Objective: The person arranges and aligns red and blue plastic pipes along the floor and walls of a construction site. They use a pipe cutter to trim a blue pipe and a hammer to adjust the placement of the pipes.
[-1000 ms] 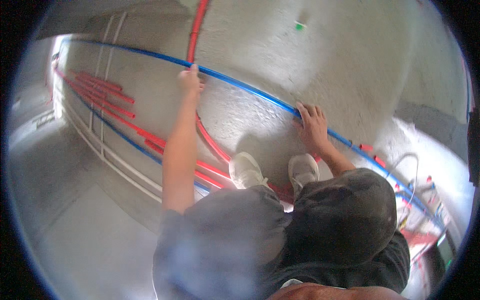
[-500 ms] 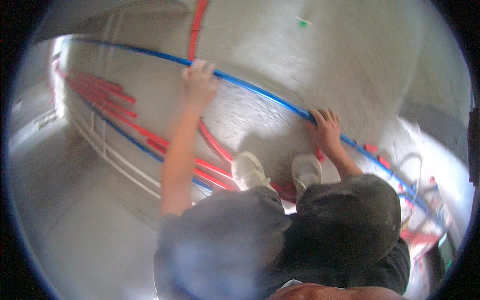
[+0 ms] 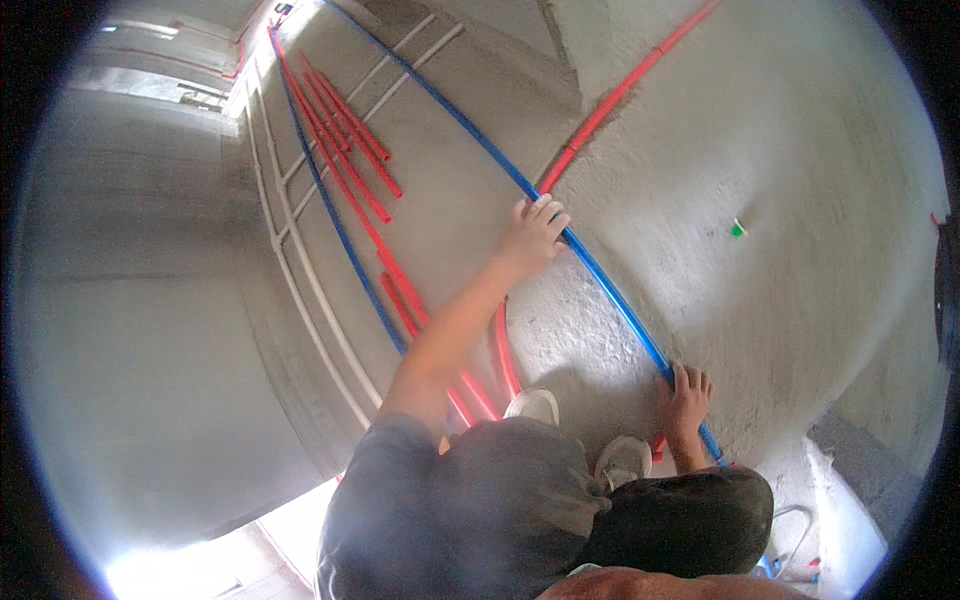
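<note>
A long blue pipe (image 3: 612,293) slants across the grey concrete floor, from the far left toward the near right. My left hand (image 3: 538,235) is closed around it, close to where a red pipe (image 3: 625,88) meets its line. Farther along toward me, my right hand (image 3: 688,402) grips the same blue pipe, fingers curled over its top. Between my arms another red pipe (image 3: 505,350) bends along the floor toward my left shoe (image 3: 533,404). The undersides of both grips are hidden.
Several loose red pipes (image 3: 345,120) lie at the left. Beside them run a second blue pipe (image 3: 338,220) and white pipes (image 3: 300,285) along the wall (image 3: 140,300). A small green piece (image 3: 738,229) sits on the floor at right. My right shoe (image 3: 625,460) is beneath me.
My view has turned, so pipes and hands appear lower and farther right, and the blue pipe slants more steeply. Both hands keep their hold on the blue pipe.
</note>
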Available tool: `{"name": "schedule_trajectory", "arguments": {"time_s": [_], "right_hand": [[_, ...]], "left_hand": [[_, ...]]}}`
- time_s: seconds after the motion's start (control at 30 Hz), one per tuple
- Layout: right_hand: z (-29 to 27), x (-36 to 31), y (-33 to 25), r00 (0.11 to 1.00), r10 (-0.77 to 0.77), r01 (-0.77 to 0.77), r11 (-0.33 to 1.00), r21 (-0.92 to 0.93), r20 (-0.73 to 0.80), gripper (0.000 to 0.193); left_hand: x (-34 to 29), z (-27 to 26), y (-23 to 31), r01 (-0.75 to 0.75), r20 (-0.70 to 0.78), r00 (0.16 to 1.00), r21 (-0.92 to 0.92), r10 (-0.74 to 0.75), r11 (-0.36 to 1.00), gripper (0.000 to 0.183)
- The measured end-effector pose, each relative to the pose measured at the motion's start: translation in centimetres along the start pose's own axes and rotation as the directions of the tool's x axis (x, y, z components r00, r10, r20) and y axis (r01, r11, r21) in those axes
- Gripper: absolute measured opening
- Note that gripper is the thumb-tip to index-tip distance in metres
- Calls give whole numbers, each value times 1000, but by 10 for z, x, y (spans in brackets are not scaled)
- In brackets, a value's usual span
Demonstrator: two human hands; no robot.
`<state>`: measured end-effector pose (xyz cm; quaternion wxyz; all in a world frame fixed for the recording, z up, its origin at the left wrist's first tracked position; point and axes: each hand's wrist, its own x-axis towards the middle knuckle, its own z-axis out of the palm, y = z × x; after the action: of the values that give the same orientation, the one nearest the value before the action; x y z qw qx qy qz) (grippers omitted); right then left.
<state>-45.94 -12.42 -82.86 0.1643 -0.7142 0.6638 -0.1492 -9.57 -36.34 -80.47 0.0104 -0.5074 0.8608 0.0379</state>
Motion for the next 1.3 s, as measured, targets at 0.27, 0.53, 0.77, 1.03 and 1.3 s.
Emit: {"name": "schedule_trajectory", "arguments": {"time_s": [0.27, 0.53, 0.77, 1.03, 1.3], "right_hand": [[-1, 1, 1, 999, -39, 39, 999, -3, -6, 41], [-1, 3, 0, 1000, -29, 29, 999, -17, -4, 44], [-11, 6, -13, 998, 30, -30, 1000, 7, 53, 45], [-7, 5, -9, 997, 30, -29, 999, -26, 76, 48], [-3, 9, -12, 996, 61, -61, 998, -6, 68, 50]], "left_hand": [[11, -11, -5, -78, -77, 994, 10, 78, 997, 43], [11, -11, -6, -124, -111, 985, 81, 132, 989, 44], [5, -8, -5, -95, -40, 995, 9, 95, 995, 44], [9, -1, -5, -79, -50, 996, -12, 78, 997, 49], [6, -13, -6, -69, -122, 991, -124, 54, 990, 68]]}}
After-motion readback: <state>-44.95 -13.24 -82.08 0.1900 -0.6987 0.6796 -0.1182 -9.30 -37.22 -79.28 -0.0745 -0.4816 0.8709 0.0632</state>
